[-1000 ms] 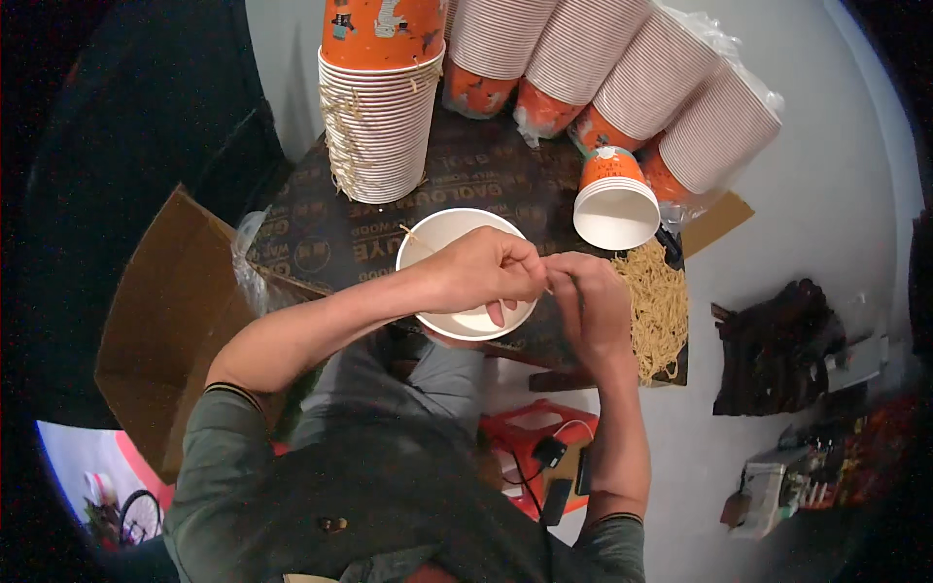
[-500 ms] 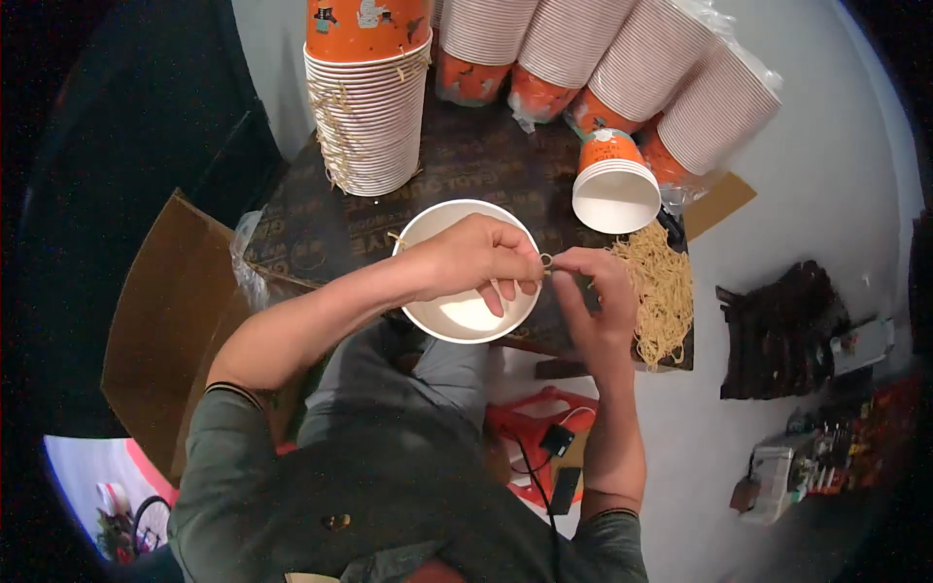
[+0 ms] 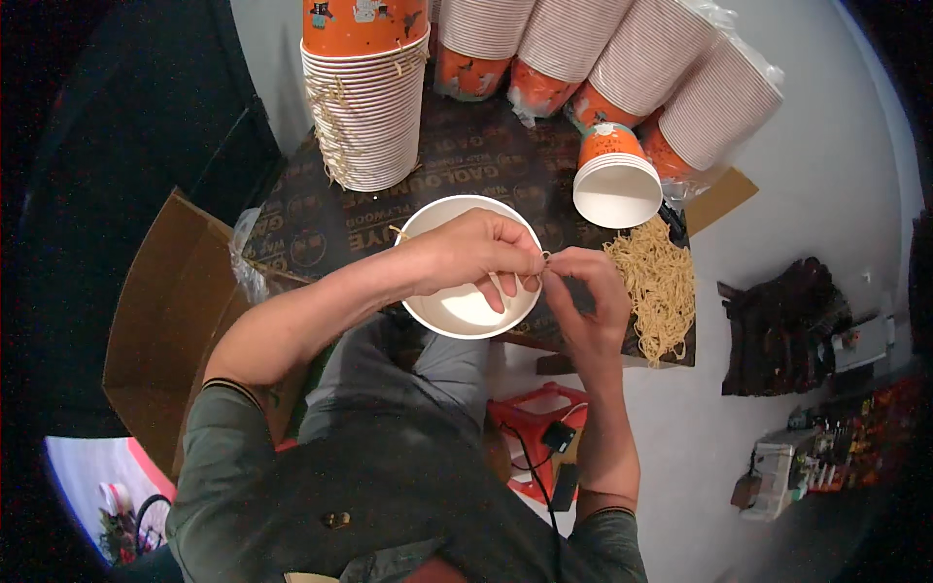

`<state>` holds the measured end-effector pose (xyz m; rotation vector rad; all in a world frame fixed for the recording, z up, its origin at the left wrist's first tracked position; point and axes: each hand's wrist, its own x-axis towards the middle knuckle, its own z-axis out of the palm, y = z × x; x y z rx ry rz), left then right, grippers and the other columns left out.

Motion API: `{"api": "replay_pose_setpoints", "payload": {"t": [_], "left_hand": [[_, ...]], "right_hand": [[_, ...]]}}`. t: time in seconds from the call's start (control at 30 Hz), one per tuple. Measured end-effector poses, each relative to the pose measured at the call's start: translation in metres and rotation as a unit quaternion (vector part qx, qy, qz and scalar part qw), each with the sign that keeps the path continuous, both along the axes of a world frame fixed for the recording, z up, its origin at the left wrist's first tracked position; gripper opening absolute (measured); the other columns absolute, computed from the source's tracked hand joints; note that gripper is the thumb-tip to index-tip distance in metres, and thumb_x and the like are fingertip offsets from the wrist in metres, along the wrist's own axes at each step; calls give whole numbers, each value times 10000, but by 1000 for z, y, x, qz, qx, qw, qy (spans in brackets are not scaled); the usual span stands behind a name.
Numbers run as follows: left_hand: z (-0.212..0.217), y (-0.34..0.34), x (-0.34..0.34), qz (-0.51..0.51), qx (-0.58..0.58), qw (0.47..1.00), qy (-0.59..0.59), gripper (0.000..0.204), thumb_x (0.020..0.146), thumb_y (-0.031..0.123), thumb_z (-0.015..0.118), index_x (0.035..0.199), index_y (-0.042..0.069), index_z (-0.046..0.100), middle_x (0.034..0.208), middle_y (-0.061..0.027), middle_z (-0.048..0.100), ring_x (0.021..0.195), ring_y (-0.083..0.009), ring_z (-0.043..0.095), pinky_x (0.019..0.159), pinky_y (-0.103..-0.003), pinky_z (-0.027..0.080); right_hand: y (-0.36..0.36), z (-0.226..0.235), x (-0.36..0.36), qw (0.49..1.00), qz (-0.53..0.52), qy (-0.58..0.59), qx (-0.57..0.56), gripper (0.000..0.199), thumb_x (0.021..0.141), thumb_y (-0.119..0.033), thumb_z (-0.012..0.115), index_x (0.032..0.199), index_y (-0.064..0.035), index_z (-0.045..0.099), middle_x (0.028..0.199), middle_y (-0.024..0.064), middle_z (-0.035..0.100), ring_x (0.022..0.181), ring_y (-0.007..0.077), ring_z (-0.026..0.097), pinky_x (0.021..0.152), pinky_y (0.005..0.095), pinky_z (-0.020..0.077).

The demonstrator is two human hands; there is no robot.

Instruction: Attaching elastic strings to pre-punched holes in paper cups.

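Observation:
A white-lined paper bucket [image 3: 445,313] is in front of me at the table's near edge, its mouth facing up. My left hand [image 3: 471,251] reaches across that mouth, thumb and fingertips pinching a thin tan cord [image 3: 546,257] at the right rim. My right hand [image 3: 591,296] meets it there from outside, thumb and forefinger closed on the same cord, which forms a small loop between the hands. On the left rim a short end of tan cord [image 3: 397,232] sticks out. The fingers partly hide the cord.
Beside my right hand lies a pile of tan cords [image 3: 653,291]. A tall bucket stack [image 3: 364,121] with cords stands at the back left; a short stack [image 3: 616,189] lies tipped at the right. Wrapped stacks [image 3: 583,39] line the back. A cardboard box [image 3: 160,321] is left of the table [image 3: 340,228].
My right hand has moved slightly left, closer to my left hand, and the cord loop between them looks smaller. The left hand has stayed nearly in place over the bucket.

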<state>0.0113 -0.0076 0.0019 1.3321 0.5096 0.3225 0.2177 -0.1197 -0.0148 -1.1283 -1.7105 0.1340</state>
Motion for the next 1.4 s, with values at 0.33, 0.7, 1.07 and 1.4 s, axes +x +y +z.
{"api": "replay_pose_setpoints", "payload": {"t": [0.33, 0.7, 1.07, 1.4], "left_hand": [[0, -1, 3, 19, -47, 998, -25, 166, 982, 160, 756, 1072, 21, 757, 1012, -59, 773, 915, -135, 711, 738, -304, 647], [-2, -3, 9, 46, -55, 997, -11, 147, 960, 93, 763, 1085, 18, 740, 1019, -62, 772, 930, -134, 729, 792, -334, 654], [-9, -10, 8, 73, 64, 995, -35, 155, 936, 24, 737, 1086, -11, 714, 937, -34, 726, 858, -98, 696, 804, -280, 601], [-2, -20, 10, 102, 265, 959, 15, 133, 993, 71, 724, 1109, 9, 709, 982, 2, 716, 927, -67, 669, 838, -265, 559]], "right_hand": [[-6, 3, 10, 988, -31, -139, 62, 271, 808, 46, 854, 1039, -74, 780, 1060, 84, 740, 950, 268, 735, 794, 388, 600], [-8, -4, 15, 986, -43, -151, 56, 238, 811, -9, 877, 1023, -90, 805, 1041, 91, 753, 930, 264, 751, 775, 373, 614], [-1, -14, 8, 974, 29, 145, -169, 153, 947, -17, 819, 1082, -31, 749, 1028, 72, 723, 903, 143, 710, 786, 307, 583], [4, -15, 14, 945, 59, 203, -251, 109, 993, -99, 788, 1041, -21, 730, 976, 24, 697, 877, 77, 667, 775, 256, 543]]}}
